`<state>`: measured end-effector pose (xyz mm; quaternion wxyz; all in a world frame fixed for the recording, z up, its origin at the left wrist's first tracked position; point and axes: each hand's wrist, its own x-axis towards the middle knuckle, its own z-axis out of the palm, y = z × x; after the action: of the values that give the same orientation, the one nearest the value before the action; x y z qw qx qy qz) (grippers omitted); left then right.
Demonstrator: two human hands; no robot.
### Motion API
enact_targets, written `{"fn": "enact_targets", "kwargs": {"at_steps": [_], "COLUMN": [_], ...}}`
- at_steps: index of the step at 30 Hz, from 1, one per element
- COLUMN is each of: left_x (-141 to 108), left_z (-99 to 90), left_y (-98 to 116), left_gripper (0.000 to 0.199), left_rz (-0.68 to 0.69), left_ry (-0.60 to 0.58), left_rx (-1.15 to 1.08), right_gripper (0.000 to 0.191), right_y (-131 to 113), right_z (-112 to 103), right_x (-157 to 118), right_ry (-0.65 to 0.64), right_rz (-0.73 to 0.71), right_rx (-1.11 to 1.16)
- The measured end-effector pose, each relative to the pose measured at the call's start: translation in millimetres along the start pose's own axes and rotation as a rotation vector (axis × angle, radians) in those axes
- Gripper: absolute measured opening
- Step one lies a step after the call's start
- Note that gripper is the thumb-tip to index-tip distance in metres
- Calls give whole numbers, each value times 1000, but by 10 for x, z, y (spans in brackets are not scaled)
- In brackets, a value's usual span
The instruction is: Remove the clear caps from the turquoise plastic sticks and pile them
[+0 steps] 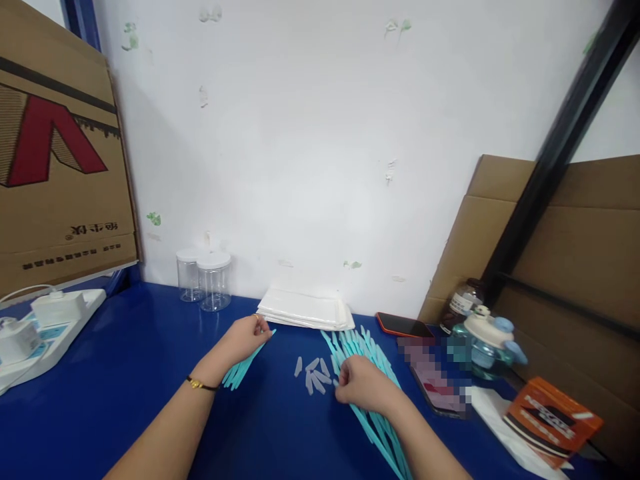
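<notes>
My left hand (247, 339) is closed in a pinch at the left, with the tip of a slim teal stick (273, 331) showing at its fingertips. Below that hand lies a small bundle of similar teal sticks (241, 373). My right hand (364, 385) is closed over a larger pile of teal sticks (385, 437), many with paler, wider ends pointing at the wall. A tiny pale bit shows by its fingertips; what it grips is unclear. Between the hands lie several small translucent sleeve-like pieces (316, 381) on the blue table (270, 427).
White flat packs (305, 308) lie against the wall. Two clear lidded jars (215, 283) stand left of them, with a power strip (75, 333) farther left. To the right are phones (405, 325), a teal bottle (485, 347), a brown bottle (463, 303) and an orange pouch (550, 420).
</notes>
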<state>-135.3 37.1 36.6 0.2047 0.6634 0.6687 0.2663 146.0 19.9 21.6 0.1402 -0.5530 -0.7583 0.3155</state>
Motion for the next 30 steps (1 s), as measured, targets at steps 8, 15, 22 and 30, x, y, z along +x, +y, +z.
{"fn": "enact_targets", "kwargs": {"at_steps": [8,15,22,30], "left_x": [-430,-367,-65,58], "left_z": [478,345,14,30], "left_y": [735,584,99,-296], "left_gripper": [39,35,24,28], "left_rz": [222,168,-32,-237], "left_ry": [-516,-607,-140,-134], "left_rx": [-498,-370,-84,39], "right_gripper": [31,33,19,9], "right_y": [-204,-126,-79,-77], "right_z": [-40,-83,117,-21], "right_x": [40,98,122,35], "right_ry": [142,336,60,268], "right_rz": [-198,-201,-75,-61], "right_rx": [887,971,351,-266]}}
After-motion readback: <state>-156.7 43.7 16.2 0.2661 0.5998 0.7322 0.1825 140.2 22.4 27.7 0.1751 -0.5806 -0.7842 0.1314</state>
